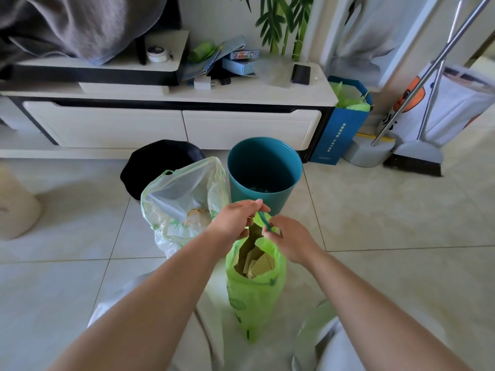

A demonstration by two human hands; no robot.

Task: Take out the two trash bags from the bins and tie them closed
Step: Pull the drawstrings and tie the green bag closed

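The left hand (235,219) and right hand (290,238) each pinch the teal drawstring (263,219) above the open mouth of the green bag (254,290), which stands on the floor near the person. This looks like the tying step; next, the cord likely needs pulling tight and knotting. The clear bag (182,207) sits left, still open, beside the empty teal bin (263,172) and black bin (158,162). Nothing blocks the hands.

The black bin (158,163) is partly hidden by the clear bag (182,199); the broom handle (439,60) is cut off by the top edge.
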